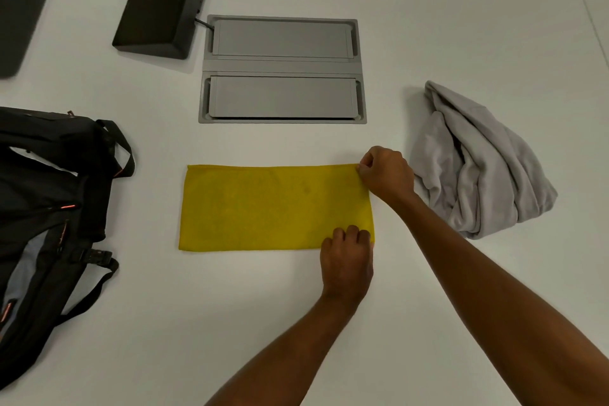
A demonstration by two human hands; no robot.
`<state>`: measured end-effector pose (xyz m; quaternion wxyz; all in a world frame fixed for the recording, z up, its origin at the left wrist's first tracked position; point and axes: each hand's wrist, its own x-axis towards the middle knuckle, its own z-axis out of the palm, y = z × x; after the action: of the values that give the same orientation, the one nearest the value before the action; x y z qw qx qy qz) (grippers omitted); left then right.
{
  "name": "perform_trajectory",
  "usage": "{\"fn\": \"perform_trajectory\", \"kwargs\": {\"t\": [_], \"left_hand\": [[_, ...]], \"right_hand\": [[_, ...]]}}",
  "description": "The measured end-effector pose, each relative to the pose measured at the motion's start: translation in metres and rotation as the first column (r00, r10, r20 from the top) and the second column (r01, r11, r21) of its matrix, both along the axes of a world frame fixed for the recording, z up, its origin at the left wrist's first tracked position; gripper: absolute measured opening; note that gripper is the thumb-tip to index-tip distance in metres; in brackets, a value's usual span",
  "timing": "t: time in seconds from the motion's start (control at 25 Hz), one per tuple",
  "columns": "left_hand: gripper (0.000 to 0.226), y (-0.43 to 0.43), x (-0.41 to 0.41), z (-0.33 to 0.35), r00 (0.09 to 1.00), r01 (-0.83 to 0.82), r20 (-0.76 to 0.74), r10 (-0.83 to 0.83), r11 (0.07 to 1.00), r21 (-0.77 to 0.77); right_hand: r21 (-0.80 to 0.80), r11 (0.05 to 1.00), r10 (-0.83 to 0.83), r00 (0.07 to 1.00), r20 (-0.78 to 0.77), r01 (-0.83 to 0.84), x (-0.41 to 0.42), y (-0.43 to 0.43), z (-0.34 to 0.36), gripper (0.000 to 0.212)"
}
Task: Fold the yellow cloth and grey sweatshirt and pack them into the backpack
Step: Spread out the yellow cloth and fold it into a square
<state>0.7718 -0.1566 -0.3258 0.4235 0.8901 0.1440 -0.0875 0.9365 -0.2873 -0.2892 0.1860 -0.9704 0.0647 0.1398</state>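
The yellow cloth (pixel 263 208) lies flat on the white table as a long rectangle, folded in half. My right hand (pixel 387 173) pinches its far right corner. My left hand (pixel 347 257) pinches its near right corner, fingers curled over the edge. The grey sweatshirt (pixel 478 165) sits crumpled in a heap to the right of the cloth, just behind my right wrist. The black backpack (pixel 49 208) with orange zip pulls lies at the left edge, straps spread toward the cloth.
A grey recessed cable hatch (pixel 283 69) with two lids is set into the table behind the cloth. A black wedge-shaped box (pixel 161 10) stands at its far left, joined by a cable. A dark panel (pixel 23 0) fills the top left corner.
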Motion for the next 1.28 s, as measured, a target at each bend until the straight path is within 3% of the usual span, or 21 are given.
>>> {"fn": "perform_trajectory", "kwargs": {"t": [0.2,0.32,0.52,0.64,0.72,0.96,1.28], "left_hand": [[0.025,-0.001,0.000,0.003,1.000,-0.011,0.005,0.011,1.000,-0.019],[0.019,-0.005,-0.002,0.004,1.000,0.009,0.024,-0.009,1.000,0.013],[0.016,-0.015,-0.014,0.009,0.991,-0.007,0.133,-0.008,0.994,0.112],[0.015,-0.028,-0.033,0.019,0.975,-0.036,0.222,-0.002,0.986,0.165],[0.011,-0.033,-0.051,0.031,0.971,0.001,0.239,-0.027,0.994,0.107],[0.012,0.016,-0.069,0.069,0.969,-0.106,0.210,0.129,0.987,-0.119],[0.018,0.103,-0.095,0.092,0.928,-0.269,0.125,0.350,0.865,-0.424]], "right_hand": [[0.146,0.988,-0.045,0.998,-0.032,0.050,0.002,-0.004,-0.001,0.012],[0.157,0.986,-0.044,0.995,-0.086,0.057,0.004,-0.008,-0.002,0.008],[0.142,0.986,-0.060,0.984,-0.168,0.085,0.001,-0.019,0.006,0.008],[0.230,0.961,-0.108,0.974,-0.199,0.154,-0.002,-0.024,0.018,0.009],[0.312,0.926,-0.134,0.959,-0.251,0.211,-0.004,-0.025,0.032,0.004],[0.533,0.801,-0.091,0.935,-0.342,0.273,-0.010,0.007,0.075,0.014],[0.674,0.697,0.014,0.935,-0.354,0.244,-0.021,0.112,0.095,0.015]]}}
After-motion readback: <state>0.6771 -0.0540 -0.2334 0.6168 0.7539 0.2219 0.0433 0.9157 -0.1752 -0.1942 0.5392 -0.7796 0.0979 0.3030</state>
